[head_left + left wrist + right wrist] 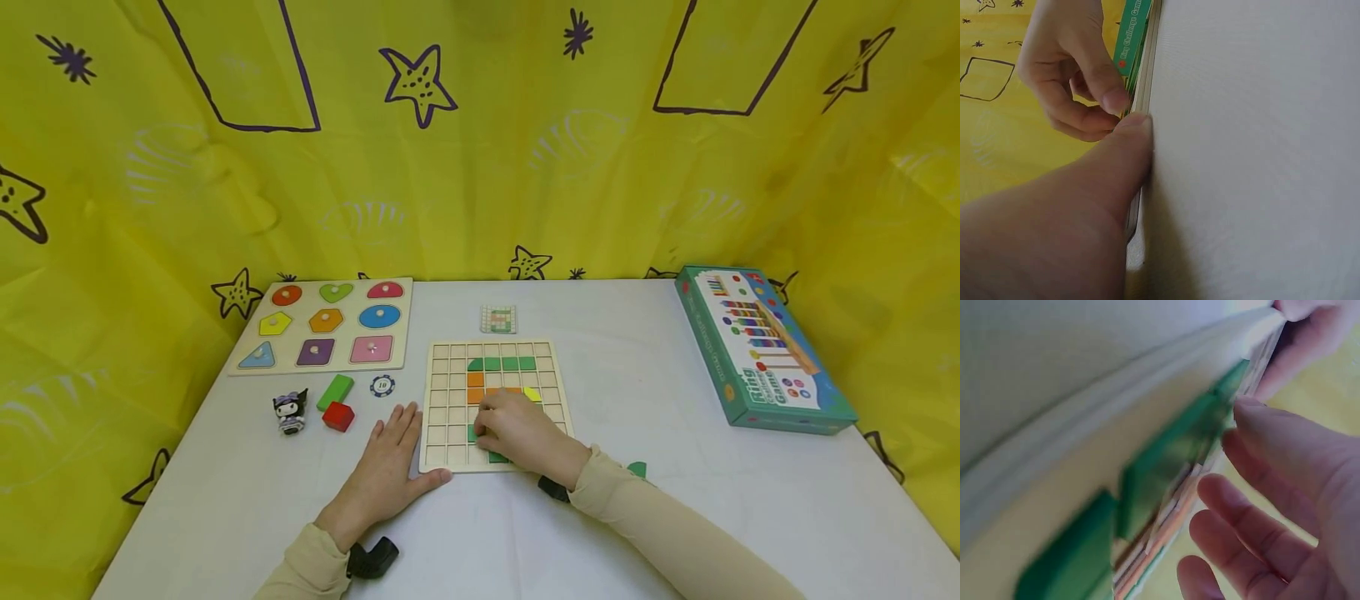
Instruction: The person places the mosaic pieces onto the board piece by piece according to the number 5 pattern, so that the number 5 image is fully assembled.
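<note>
A pale wooden grid board (447, 408) lies on the table, with green tiles (510, 364), orange tiles (476, 379) and a yellow tile (532, 394) in its cells. My left hand (390, 462) rests spread beside the board's near left corner, its thumb (1129, 134) against the near edge. Over the lower part of the grid, my right hand (521, 429) pinches a green tile (471, 433) with thumb and forefinger. Its other fingers (1210, 528) bend loosely. More green tiles (1166, 462) sit along the near row, partly hidden by this hand in the head view.
A small pattern card (498, 319) lies behind the board. To the left are a shape puzzle (352, 300), a figurine (290, 412), a green block (335, 392), a red block (338, 417) and a chip (382, 386). A game box (765, 350) stands right; a green piece (637, 469) lies by the right sleeve.
</note>
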Motion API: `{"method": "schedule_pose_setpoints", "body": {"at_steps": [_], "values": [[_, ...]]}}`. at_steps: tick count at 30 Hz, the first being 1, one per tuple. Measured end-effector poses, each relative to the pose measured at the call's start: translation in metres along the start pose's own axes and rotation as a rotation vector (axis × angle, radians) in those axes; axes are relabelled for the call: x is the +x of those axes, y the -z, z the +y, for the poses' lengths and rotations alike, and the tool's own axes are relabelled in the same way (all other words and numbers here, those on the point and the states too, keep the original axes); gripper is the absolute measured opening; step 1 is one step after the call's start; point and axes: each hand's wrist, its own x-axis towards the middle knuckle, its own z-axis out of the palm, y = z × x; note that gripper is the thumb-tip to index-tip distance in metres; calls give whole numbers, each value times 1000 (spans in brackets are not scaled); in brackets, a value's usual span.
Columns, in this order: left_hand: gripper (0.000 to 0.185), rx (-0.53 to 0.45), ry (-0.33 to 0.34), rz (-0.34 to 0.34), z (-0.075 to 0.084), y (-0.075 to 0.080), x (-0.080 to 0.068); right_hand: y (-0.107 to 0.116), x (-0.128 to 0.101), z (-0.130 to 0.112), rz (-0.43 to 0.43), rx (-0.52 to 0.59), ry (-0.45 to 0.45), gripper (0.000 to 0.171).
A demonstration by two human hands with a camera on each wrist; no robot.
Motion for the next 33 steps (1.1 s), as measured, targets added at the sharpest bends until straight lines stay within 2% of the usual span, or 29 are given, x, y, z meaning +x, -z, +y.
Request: {"method": "schedule_pose_setpoints", "body": {"at_steps": [3, 6, 11, 14, 16, 19, 27, 30, 33], "values": [[101, 1, 0, -5, 1, 0, 0, 9, -11, 4, 22, 66, -6, 6], [101, 5, -9, -7, 2, 0, 1, 23, -29, 12, 52, 99, -69, 11], [102, 11, -11, -8, 2, 2, 2, 46, -76, 34, 107, 37, -248, 10], [102, 17, -2, -10, 1, 2, 2, 56, -106, 45, 126, 22, -386, 4], [102, 21, 4, -13, 0, 2, 2, 61, -123, 49, 121, 18, -468, 4], [102, 16, 7, -10, 0, 2, 1, 64, -143, 52, 86, 5, -561, 13], [102, 2, 8, -14, -1, 0, 2, 58, -164, 45, -78, -90, -726, 45], [102, -1, 5, -12, -1, 0, 1, 55, -165, 43, -106, -79, -757, 46], [102, 0, 8, -11, -1, -1, 1, 54, -164, 41, -82, -70, -735, 39]]}}
